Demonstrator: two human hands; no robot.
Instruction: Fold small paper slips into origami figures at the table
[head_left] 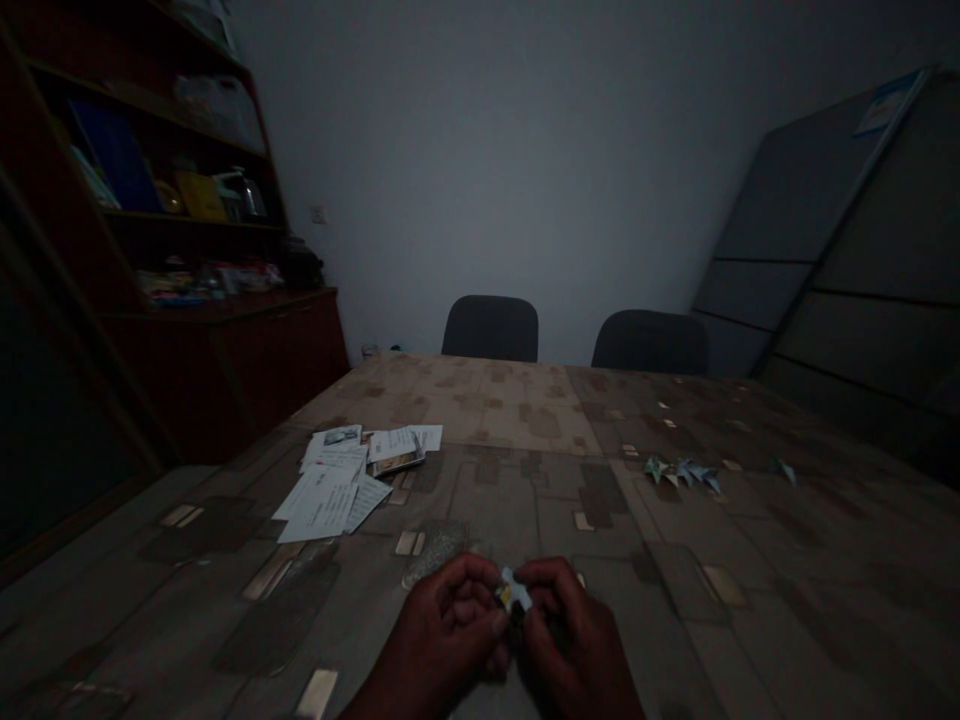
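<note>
Close to the table's near edge, my left hand (457,620) and my right hand (566,625) meet around a small folded piece of paper (516,592). The paper is pale with a yellow patch, and fingertips pinch it from both sides. Its full shape is partly hidden by my fingers. To the right, farther up the table, lie several small folded paper figures (701,475) in pale blue and green, with one more folded figure (784,470) apart from them. A spread of printed paper sheets (322,500) lies to the left.
The table (465,500) wears a patterned brown cloth. Beyond its far edge stand two dark chairs, a left one (491,327) and a right one (651,340). A wooden shelf cabinet (247,345) with household items rises at the left, and a grey panelled cabinet (780,200) at the right.
</note>
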